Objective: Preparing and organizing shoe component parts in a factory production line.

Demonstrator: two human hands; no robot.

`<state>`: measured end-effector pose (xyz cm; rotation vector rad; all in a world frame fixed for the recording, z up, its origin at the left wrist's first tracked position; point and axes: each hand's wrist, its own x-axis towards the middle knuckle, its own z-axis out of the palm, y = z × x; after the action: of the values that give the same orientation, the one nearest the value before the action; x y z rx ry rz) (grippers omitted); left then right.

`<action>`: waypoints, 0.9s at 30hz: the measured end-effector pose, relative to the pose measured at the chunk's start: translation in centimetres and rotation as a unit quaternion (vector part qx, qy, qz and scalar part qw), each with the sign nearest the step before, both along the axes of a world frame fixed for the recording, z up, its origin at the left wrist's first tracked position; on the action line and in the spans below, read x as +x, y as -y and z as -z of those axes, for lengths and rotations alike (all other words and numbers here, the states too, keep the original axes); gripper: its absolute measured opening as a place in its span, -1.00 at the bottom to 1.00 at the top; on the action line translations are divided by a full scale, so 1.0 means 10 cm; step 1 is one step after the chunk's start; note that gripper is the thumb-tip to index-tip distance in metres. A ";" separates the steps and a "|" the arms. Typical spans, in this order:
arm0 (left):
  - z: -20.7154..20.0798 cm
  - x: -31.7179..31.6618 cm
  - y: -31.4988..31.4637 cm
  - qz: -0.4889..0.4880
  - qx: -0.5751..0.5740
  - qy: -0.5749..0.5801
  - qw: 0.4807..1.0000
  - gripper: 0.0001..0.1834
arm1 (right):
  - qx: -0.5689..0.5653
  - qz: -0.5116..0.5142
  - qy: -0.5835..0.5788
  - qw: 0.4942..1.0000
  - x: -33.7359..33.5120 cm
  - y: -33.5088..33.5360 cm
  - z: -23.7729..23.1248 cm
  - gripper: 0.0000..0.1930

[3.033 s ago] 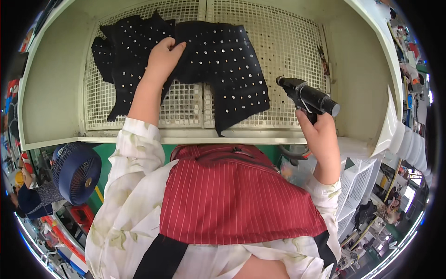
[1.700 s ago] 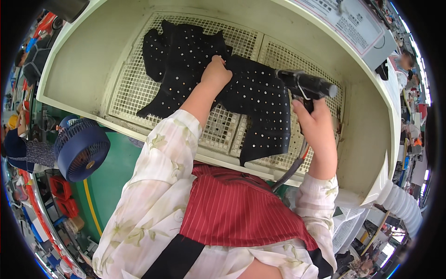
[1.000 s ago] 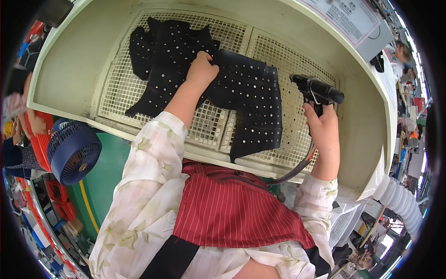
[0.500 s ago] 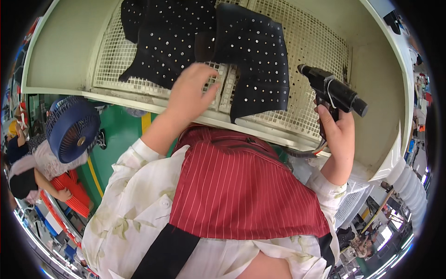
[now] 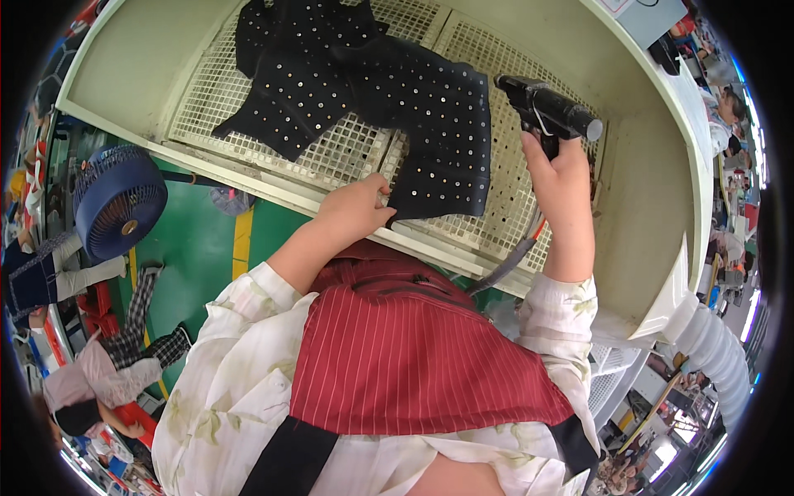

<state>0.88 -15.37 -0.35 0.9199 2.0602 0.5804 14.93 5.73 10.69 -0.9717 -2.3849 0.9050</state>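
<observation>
The studded black fabric panel (image 5: 442,124) lay spread around 12 o'clock on the perforated grate (image 5: 347,153) of the walled bench (image 5: 653,194), apparently so its surface stayed accessible. The left hand (image 5: 360,208), towards 11 o'clock, had thumb and fingers pinching the panel's lower corner, probably to control that edge. The right hand (image 5: 564,178), at 2 o'clock, was wrapped around the black pistol-shaped tool (image 5: 550,109), its nozzle facing 10 o'clock beside the panel's edge, perhaps for ready aim. The left forearm slanted towards 2 o'clock; the right pointed towards 12.
</observation>
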 end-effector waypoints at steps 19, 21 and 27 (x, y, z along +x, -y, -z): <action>0.13 0.08 -0.04 0.031 0.011 -0.076 0.997 -0.62 | -0.261 -0.129 0.044 0.956 0.88 0.29 -0.21 -0.66; 0.10 0.06 -0.04 0.005 -0.032 -0.030 0.999 -0.61 | -0.252 -0.149 0.037 0.955 0.87 0.33 -0.20 -0.68; 0.14 0.04 -0.01 0.013 0.019 -0.059 0.998 -0.62 | -0.191 -0.206 0.152 0.948 0.73 0.41 -0.19 -0.71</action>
<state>1.30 -15.24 -1.73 1.0227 2.1461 0.5649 22.20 1.59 12.64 -0.7961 -2.7994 1.5136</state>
